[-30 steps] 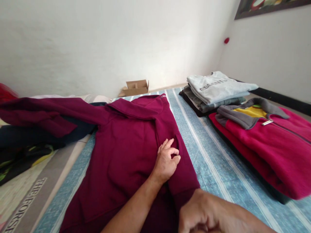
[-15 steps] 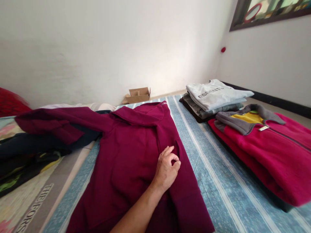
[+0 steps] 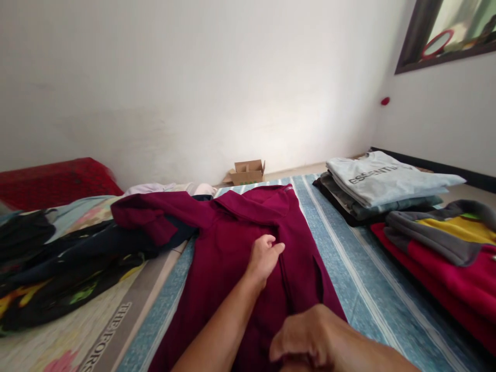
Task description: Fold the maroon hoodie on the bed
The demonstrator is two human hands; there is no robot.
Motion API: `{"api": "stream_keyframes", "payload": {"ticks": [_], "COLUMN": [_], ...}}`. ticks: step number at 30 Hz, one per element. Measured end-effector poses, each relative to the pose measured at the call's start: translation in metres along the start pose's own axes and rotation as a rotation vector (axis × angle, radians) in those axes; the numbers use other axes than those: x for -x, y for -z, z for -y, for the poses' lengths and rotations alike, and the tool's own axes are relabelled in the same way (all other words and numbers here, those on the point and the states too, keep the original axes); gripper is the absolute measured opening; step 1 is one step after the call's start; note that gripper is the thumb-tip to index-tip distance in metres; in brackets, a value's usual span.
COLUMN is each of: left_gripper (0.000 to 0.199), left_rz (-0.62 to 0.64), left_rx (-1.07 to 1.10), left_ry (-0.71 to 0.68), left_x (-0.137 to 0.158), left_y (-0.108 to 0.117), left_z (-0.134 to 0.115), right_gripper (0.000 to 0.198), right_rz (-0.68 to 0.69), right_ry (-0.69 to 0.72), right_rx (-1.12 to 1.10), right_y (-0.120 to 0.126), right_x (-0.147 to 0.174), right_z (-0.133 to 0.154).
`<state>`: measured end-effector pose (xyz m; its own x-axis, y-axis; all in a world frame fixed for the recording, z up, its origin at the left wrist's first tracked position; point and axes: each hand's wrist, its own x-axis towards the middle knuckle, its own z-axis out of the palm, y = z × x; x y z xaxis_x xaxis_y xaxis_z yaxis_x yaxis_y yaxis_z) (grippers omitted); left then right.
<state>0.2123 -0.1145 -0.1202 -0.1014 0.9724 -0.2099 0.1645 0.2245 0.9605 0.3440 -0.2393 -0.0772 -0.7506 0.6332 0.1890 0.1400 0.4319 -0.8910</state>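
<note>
A maroon long-sleeved top (image 3: 228,258) lies spread on the bed, its collar at the far end. One sleeve stretches left over dark clothes; the other is folded down along the right side. My left hand (image 3: 264,254) rests on the chest beside the folded sleeve, fingers curled and closed on the cloth. Lower down and closer to me, my right hand (image 3: 310,336) is bent over the lower part of the top near that sleeve. Its fingers curl downward onto the fabric; the fingertips are partly hidden and somewhat blurred.
On the right are a folded pile topped by a grey printed shirt (image 3: 383,178) and a folded red fleece jacket (image 3: 449,274). Loose dark clothes (image 3: 96,258) lie left. A cardboard box (image 3: 248,172) and red cloth (image 3: 58,181) are by the wall.
My right hand has come into view at the lower right, over the top. My left hand has shifted toward the collar, its fingers more curled. The view has swung left and up.
</note>
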Motion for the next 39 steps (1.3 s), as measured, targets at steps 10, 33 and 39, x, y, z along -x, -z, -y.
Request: {"api": "stream_keyframes", "payload": {"ticks": [10,33,39], "left_gripper": [0.002,0.028,0.029], "left_rz": [-0.027,-0.11,-0.127], "left_rx": [0.682,0.816,0.818], "left_ry": [0.32,0.175,0.165], "left_x": [-0.094,-0.11,-0.11], "left_y": [-0.016,-0.024,-0.026], "left_z": [0.002,0.016,0.017], "right_gripper": [0.016,0.016,0.017], "right_rz": [-0.696,-0.909,-0.894], "right_ry": [-0.172,-0.192,-0.161], "right_rx": [-0.273,-0.027,0.102], "right_y": [0.085,0.106,0.106], "right_x": [-0.083,-0.134,-0.136], "right_z": [-0.103,-0.204,-0.205]}}
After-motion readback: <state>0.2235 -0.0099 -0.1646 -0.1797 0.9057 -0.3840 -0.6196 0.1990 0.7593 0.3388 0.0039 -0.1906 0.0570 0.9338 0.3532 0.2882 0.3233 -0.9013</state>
